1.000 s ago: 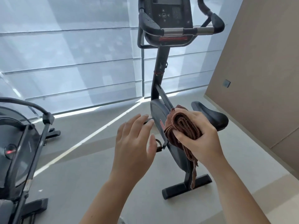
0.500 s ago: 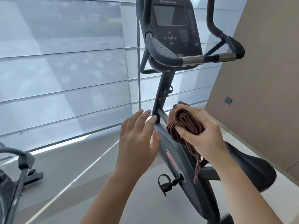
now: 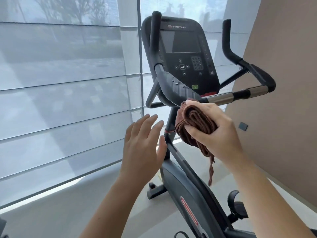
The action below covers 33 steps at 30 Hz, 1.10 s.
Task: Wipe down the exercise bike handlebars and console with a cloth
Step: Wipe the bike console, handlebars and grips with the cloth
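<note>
The exercise bike's dark console [image 3: 181, 54] with its screen and keypad stands ahead of me at upper centre. Black handlebars [image 3: 175, 86] curve round it, and a chrome crossbar [image 3: 221, 98] runs to the right grip [image 3: 262, 78]. My right hand [image 3: 217, 133] grips a folded brown cloth [image 3: 193, 124], whose top edge sits right at the underside of the near bar by the chrome section; contact is unclear. A strip of cloth hangs down below the hand. My left hand [image 3: 144, 143] hovers with fingers straight, left of the bike's post, holding nothing.
The bike's grey frame [image 3: 187, 191] and a pedal [image 3: 236, 208] fill the lower right. Windows with translucent blinds [image 3: 68, 100] run along the left and back. A tan wall [image 3: 283, 117] with a small dark switch plate [image 3: 243, 126] stands on the right.
The view has moved closer and tilted up, so the console and handlebars now fill the upper centre. My right hand has raised the cloth up to the near bar. My left hand stayed open beside it.
</note>
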Motion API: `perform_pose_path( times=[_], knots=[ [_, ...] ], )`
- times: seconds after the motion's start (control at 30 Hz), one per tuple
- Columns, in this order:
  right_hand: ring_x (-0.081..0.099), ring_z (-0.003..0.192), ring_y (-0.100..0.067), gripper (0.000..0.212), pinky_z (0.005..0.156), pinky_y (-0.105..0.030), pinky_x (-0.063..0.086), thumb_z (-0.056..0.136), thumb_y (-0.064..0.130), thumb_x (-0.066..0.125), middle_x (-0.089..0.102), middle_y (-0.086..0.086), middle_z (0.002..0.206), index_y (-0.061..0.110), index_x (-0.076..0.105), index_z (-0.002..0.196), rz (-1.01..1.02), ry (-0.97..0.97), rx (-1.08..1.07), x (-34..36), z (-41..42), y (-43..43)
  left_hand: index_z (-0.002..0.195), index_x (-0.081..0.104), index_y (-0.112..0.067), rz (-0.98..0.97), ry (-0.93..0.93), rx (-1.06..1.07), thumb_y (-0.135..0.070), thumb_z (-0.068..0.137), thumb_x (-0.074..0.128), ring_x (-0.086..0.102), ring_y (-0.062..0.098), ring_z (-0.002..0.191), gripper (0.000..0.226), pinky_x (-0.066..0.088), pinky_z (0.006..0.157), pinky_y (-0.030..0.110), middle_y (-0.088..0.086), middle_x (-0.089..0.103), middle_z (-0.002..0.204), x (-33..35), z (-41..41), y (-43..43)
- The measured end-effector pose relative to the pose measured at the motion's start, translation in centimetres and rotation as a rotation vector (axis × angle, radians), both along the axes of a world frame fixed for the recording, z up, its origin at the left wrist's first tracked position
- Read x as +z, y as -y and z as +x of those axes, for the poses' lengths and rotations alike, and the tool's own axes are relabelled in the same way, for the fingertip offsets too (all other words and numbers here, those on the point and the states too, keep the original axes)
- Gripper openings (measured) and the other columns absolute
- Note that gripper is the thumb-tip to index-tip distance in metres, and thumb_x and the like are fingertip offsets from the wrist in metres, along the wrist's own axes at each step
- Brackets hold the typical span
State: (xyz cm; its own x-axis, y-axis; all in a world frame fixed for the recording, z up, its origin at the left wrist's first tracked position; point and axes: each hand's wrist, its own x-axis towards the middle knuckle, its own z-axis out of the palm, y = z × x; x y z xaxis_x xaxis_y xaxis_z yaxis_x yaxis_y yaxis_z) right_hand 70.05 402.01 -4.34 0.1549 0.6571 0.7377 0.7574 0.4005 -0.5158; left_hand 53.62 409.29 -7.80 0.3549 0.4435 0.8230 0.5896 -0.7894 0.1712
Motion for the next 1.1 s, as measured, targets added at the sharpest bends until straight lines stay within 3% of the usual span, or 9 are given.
perform_pose_path(
  times=[0.1, 0.23, 0.33, 0.6, 0.73, 0.87, 0.97, 1.1],
  knots=[
    [0.055, 0.107, -0.003, 0.05, 0.091, -0.011, 0.041, 0.075, 0.013, 0.073, 0.06, -0.003, 0.113, 0.028, 0.056, 0.12, 0.036, 0.016, 0.035, 1.6, -0.2, -0.1, 0.108, 0.062, -0.005, 0.02, 0.012, 0.007, -0.019, 0.085, 0.043, 0.053, 0.032, 0.113, 0.033, 0.034, 0.097, 0.039, 0.014, 0.062, 0.117, 0.9, -0.5, -0.6],
    [0.053, 0.102, 0.002, 0.05, 0.088, -0.007, 0.04, 0.076, 0.023, 0.072, 0.06, 0.002, 0.109, 0.036, 0.052, 0.12, 0.018, 0.093, 0.048, 3.5, 0.1, -1.3, 0.11, 0.06, -0.005, 0.03, 0.025, 0.009, -0.019, 0.084, 0.043, 0.051, 0.033, 0.115, 0.034, 0.035, 0.097, 0.042, 0.014, 0.061, 0.118, 1.9, -0.3, -2.0],
    [0.054, 0.101, -0.003, 0.05, 0.087, -0.008, 0.042, 0.076, 0.026, 0.072, 0.059, 0.004, 0.108, 0.031, 0.055, 0.123, -0.022, 0.146, 0.041, 5.0, 2.1, -5.4, 0.109, 0.061, -0.005, 0.037, 0.033, 0.022, -0.02, 0.084, 0.042, 0.052, 0.033, 0.114, 0.035, 0.036, 0.096, 0.041, 0.014, 0.061, 0.118, 2.7, 1.6, -5.1],
    [0.053, 0.106, -0.012, 0.053, 0.096, -0.036, 0.044, 0.075, 0.026, 0.072, 0.055, 0.002, 0.113, 0.036, 0.054, 0.124, -0.248, 0.273, 0.062, 3.6, 4.6, -13.3, 0.107, 0.063, -0.003, 0.045, 0.026, 0.036, -0.021, 0.085, 0.04, 0.055, 0.033, 0.112, 0.036, 0.039, 0.094, 0.043, 0.015, 0.063, 0.117, 2.2, 3.7, -10.8],
    [0.045, 0.116, -0.012, 0.058, 0.1, -0.041, 0.041, 0.075, 0.047, 0.065, 0.048, 0.007, 0.121, 0.047, 0.043, 0.128, -0.297, 0.341, 0.025, 2.9, 4.9, -14.0, 0.108, 0.063, -0.002, 0.042, 0.049, 0.015, -0.022, 0.085, 0.04, 0.055, 0.033, 0.112, 0.037, 0.037, 0.095, 0.041, 0.015, 0.062, 0.117, 1.9, 3.9, -12.8],
    [0.027, 0.13, -0.009, 0.061, 0.108, -0.043, 0.032, 0.069, 0.079, 0.039, 0.033, 0.014, 0.138, 0.066, 0.023, 0.126, -0.431, 0.434, -0.019, 3.1, 4.7, -13.7, 0.108, 0.063, -0.003, 0.037, 0.059, -0.036, -0.022, 0.085, 0.041, 0.053, 0.032, 0.114, 0.037, 0.035, 0.097, 0.039, 0.014, 0.062, 0.118, 1.7, 4.3, -14.1],
    [0.027, 0.133, -0.008, 0.04, 0.11, -0.044, 0.028, 0.079, 0.073, 0.032, 0.036, 0.013, 0.139, 0.068, 0.035, 0.119, -0.419, 0.322, 0.044, 3.3, 4.3, -13.7, 0.109, 0.062, -0.004, 0.046, 0.073, -0.095, -0.02, 0.086, 0.043, 0.052, 0.031, 0.115, 0.035, 0.032, 0.098, 0.036, 0.013, 0.061, 0.119, 1.6, 4.5, -15.0],
    [0.041, 0.124, -0.007, 0.037, 0.106, -0.039, 0.035, 0.081, 0.056, 0.047, 0.048, 0.012, 0.129, 0.055, 0.049, 0.117, -0.32, 0.214, 0.016, 3.1, 3.5, -13.7, 0.109, 0.062, -0.004, 0.058, 0.103, -0.161, -0.019, 0.087, 0.043, 0.051, 0.029, 0.116, 0.033, 0.031, 0.099, 0.034, 0.013, 0.06, 0.12, 1.6, 4.6, -16.1]
  ],
)
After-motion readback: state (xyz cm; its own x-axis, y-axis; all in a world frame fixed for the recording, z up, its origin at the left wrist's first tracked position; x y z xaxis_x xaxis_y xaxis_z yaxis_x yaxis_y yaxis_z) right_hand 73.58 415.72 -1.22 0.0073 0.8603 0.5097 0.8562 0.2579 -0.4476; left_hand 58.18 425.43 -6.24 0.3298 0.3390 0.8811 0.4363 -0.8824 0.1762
